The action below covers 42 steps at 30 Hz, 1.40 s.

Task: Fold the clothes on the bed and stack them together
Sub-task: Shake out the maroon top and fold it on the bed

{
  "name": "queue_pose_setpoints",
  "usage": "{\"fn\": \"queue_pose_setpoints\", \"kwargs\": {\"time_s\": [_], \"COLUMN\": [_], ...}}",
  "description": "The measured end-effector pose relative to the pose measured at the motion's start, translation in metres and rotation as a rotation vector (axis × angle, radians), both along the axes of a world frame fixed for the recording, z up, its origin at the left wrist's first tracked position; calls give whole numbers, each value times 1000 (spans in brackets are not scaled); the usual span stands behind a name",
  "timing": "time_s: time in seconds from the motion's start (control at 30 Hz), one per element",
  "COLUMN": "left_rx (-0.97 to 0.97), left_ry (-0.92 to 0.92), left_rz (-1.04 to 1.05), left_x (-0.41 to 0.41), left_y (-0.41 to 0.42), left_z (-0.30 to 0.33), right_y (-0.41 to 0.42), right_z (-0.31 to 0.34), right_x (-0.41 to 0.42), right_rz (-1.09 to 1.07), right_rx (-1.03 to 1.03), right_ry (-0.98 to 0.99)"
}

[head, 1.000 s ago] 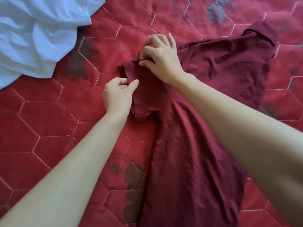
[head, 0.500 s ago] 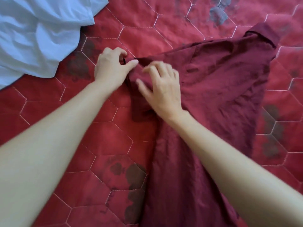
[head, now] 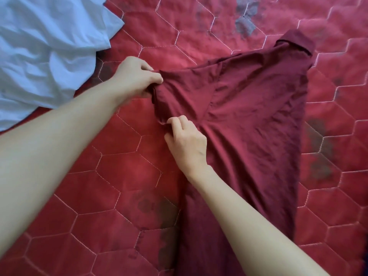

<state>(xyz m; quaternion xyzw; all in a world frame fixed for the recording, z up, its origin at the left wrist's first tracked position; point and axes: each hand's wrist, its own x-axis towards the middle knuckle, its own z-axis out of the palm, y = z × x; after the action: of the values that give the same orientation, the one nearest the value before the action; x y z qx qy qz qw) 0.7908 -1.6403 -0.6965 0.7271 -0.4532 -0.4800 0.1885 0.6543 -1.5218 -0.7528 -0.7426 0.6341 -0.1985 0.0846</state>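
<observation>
No readable brand, label or writing anywhere. Maroon shirt (head: 249, 120) spread flat on red quilted bedspread (head: 123, 166), collar (head: 294, 41) toward far right, body running down to near edge. Left hand (head: 137, 77) pinching sleeve hem (head: 159, 104) at its far corner, fingers curled round cloth. Right hand (head: 187, 144) pinching same hem at near corner, thumb and forefinger pressed together. Crumpled light blue garment (head: 45, 46) at upper left, just beside left forearm, apart from shirt. Forearms covering part of bedspread and shirt's lower body.
</observation>
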Motion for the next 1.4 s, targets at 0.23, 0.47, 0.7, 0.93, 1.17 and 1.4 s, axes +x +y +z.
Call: {"fn": "queue_pose_setpoints", "kwargs": {"time_s": [0.23,0.47,0.7,0.93,1.17,1.4], "left_rx": [-130,-307,-447,-533,-621,-649], "left_ry": [496,-485,-719,-689,-647,-641], "left_rz": [-22,-671,-844,-776,-714,-706], "left_x": [-93,-149,-143,-143,-144,-142], "left_y": [2,131,165,167,170,171], "left_z": [45,-44,-84,-96,-108,-110], "right_y": [18,29,-84,-171,-181,-115], "right_z": [40,29,7,-5,-6,-13], "right_x": [-71,-156,-156,-103,-90,-103], "right_rz": [-766,-890,-154,10,6,310], "right_rx": [333,301,242,484,453,-91], "right_ry": [-928,-605,-112,-23,-413,-42]}}
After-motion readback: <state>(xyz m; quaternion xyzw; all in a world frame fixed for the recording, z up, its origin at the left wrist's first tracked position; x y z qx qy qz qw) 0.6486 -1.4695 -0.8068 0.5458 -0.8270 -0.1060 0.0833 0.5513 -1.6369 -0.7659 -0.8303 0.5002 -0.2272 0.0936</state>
